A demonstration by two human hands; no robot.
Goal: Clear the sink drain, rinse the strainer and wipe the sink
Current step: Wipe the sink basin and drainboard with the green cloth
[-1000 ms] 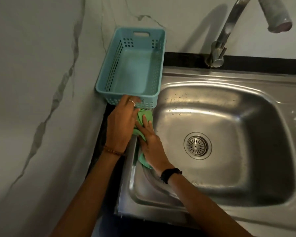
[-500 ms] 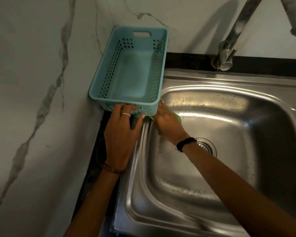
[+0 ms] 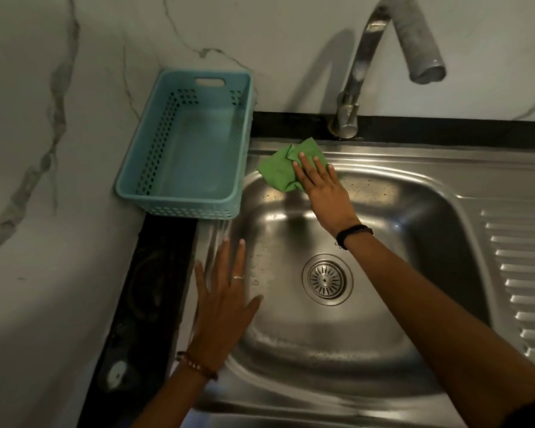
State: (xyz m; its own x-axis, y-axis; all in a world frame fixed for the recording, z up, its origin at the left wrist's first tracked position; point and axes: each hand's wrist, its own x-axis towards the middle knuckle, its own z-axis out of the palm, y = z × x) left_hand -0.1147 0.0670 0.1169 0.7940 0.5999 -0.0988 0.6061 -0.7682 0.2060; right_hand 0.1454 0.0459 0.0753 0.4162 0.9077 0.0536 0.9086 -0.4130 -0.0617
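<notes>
Evidently the green cloth (image 3: 278, 169) is pressed flat under the right hand (image 3: 325, 193) to wipe the sink (image 3: 383, 168) rim — the left hand (image 3: 223, 301), open and empty, is spread beside the basin, likely as a brace.

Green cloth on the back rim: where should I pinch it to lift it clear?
Take the green cloth by its loose bunched flap at the left, coming from above on the basket side. The right hand lies flat over its right part, and the left hand is open and free.
</notes>
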